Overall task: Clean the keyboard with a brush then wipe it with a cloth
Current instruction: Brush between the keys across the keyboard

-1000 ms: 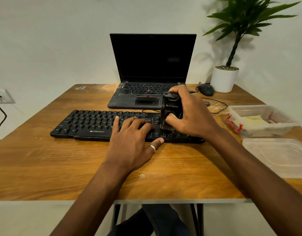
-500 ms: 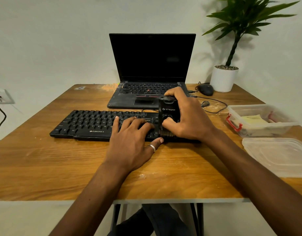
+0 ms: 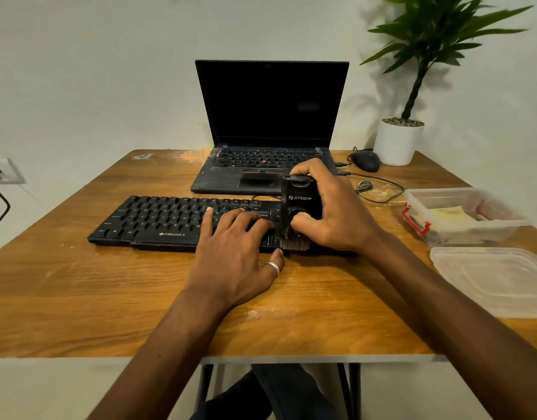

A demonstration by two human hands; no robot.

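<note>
— Holding what, entry one, right hand point(image 3: 337, 213)?
— One black brush point(image 3: 299, 204), upright. Fingers curl over its top and the thumb presses its front face. Bristles point(image 3: 294, 245) point down on the near edge of the keyboard point(image 3: 170, 219), towards its right end.
— Entry two, left hand point(image 3: 234, 256)?
— Palm down, fingers spread flat across the keys just left of the brush, gripping nothing. One ring point(image 3: 274, 267) on the thumb, whose tip lies beside the bristles.
— Keyboard, location?
— Black, flat on the wooden table point(image 3: 79, 298), in front of an open laptop point(image 3: 270, 116) with a dark screen.
— Right side?
— One clear container point(image 3: 503, 234) holding a yellow folded item point(image 3: 446, 215). One lid point(image 3: 497, 280) lies nearer the table's front edge. One mouse point(image 3: 365, 161) and one white plant pot point(image 3: 397, 144) sit at the far corner.
</note>
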